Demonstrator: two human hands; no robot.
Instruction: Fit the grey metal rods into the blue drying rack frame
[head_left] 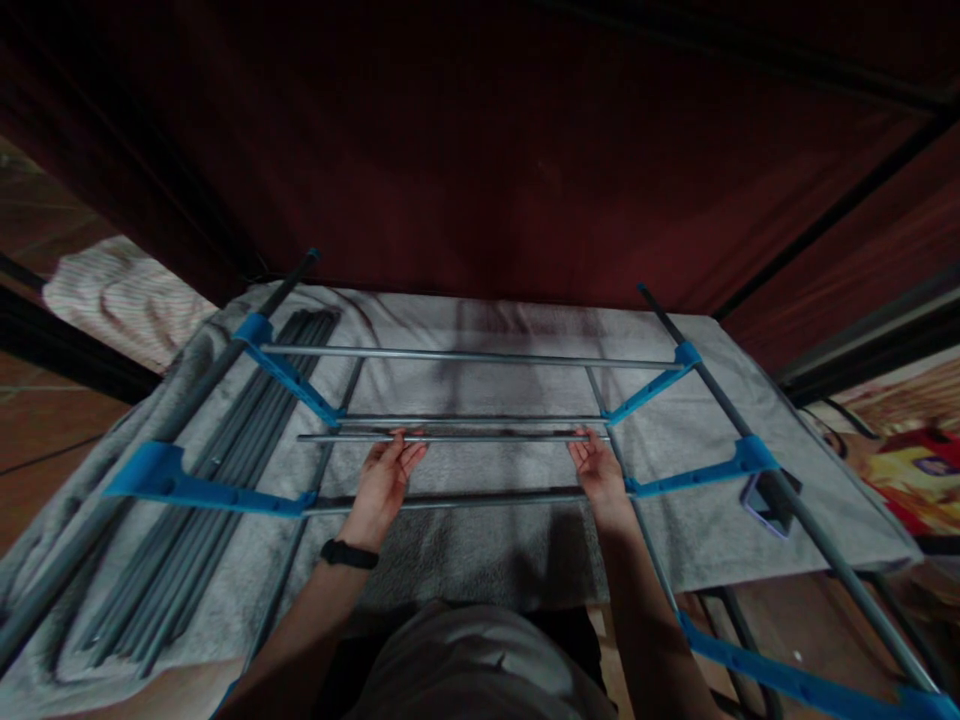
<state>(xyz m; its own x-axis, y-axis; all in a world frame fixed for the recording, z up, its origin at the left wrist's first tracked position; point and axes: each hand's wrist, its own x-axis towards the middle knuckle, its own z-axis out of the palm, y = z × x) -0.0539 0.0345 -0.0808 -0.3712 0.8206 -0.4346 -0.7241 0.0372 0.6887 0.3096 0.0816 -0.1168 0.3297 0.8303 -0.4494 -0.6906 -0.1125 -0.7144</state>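
A loose grey metal rod [487, 437] is held level between my two hands, just in front of a crossbar of a rack frame [465, 355] made of grey tubes and blue plastic connectors [289, 375]. My left hand [386, 478] grips the rod's left part with its fingers curled over it; a black band sits on that wrist. My right hand [598, 468] holds the rod's right end, close to a blue connector [645, 400]. Another crossbar [450, 502] passes under both wrists.
A grey towel-like cloth [712, 540] covers the surface under the frame. A bundle of spare grey rods [217, 480] lies on the left of it. A phone [769, 500] lies on the cloth at the right. Dark red fabric [487, 150] hangs behind.
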